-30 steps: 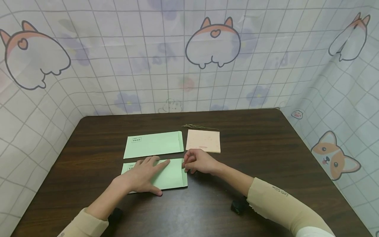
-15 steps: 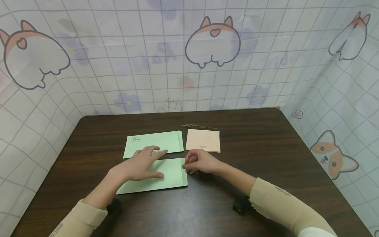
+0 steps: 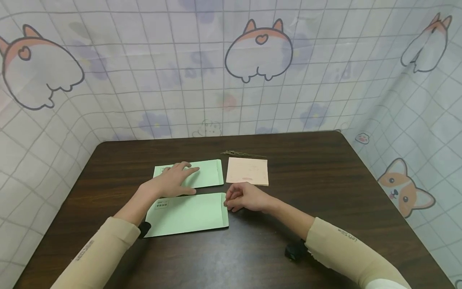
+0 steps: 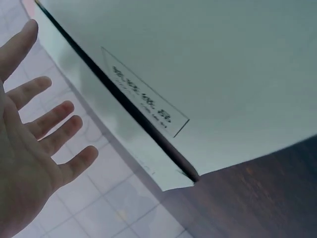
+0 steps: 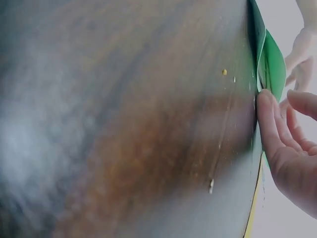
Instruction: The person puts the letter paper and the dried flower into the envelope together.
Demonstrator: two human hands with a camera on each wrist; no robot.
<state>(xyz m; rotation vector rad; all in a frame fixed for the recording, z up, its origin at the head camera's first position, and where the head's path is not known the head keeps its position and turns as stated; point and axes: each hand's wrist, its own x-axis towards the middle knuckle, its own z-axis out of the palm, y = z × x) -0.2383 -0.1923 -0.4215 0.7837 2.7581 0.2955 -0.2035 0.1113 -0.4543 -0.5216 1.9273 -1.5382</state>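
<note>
Two pale green envelopes lie one behind the other on the dark wooden table. At the right end of the near envelope [image 3: 187, 216], my right hand [image 3: 247, 197] pinches the flap edge with curled fingers. The right wrist view shows the envelope's mouth [image 5: 271, 64] bowed open beside those fingertips. My left hand [image 3: 171, 180] is over the far envelope [image 3: 207, 172], fingers spread and holding nothing, covering part of its printed box. In the left wrist view the open left hand [image 4: 34, 129] is beside the near envelope's printed corner.
Right of the far envelope lies a stack of pale pink square paper [image 3: 247, 170]. A thin dried sprig [image 3: 243, 154] lies behind it. The dark wooden table [image 3: 325, 180] meets a patterned cloth backdrop [image 3: 173, 88] at the back and sides.
My left hand has come off the near envelope and moved away from me, over the far envelope. The right hand has stayed at the near envelope's flap.
</note>
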